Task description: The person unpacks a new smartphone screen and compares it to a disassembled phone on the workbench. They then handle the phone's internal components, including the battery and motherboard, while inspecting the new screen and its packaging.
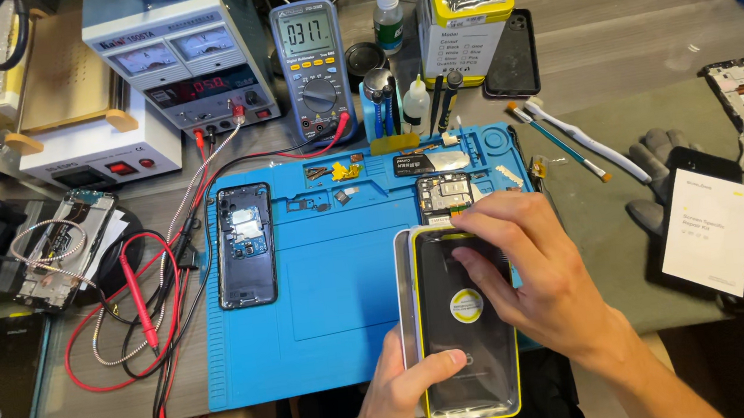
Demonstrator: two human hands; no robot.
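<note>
Head view, over a blue repair mat [311, 333]:
- Left hand [403, 388] clamps a black screen panel [466, 336] from below, steadying it.
- Right hand [537, 266] pinches its top edge, fingers together.

A grey wood-grain bench [627, 25] fills the frame under even, bright light. A blue work mat [327, 304] covers its centre; a dull green cloth [611, 240] lies at the right.
</note>
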